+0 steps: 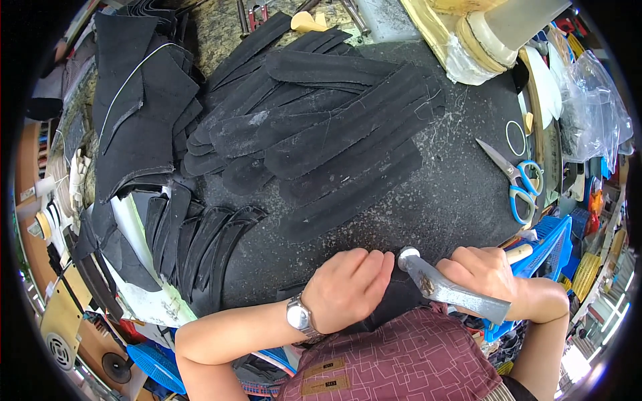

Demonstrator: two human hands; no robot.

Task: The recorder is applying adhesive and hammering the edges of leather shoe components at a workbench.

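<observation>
Left hand [348,291]: palm down, fingers together and flat, pressing a black piece [394,301] against the near edge of the dark work slab [461,194]. Wristwatch [301,316] on that wrist.

Right hand [481,273]: closed in a grip around a hammer [445,287]. Wooden handle end shows past the knuckles; the round metal face sits just beside the left fingertips, on or just above the black piece — contact cannot be told. The flat worn end of the head points back toward the body.

Black piece: lies at the slab's near edge, mostly covered by the left hand and running down toward the maroon patterned shirt [408,354].

Slab, farther out: a fan of long black strips [328,127] overlapping one another across the middle and far side. To the left, a row of curved black pieces [200,247] laid like shingles; beyond them a stack of larger black sheets [140,113].

Right side of slab: scissors with blue handles [515,184], closed, well apart from the hands. A thin white ring [515,138] lies just above them. A blue basket [552,244] stands at the right edge, behind the right hand. Clear plastic bags [592,107] are at far right.
</observation>
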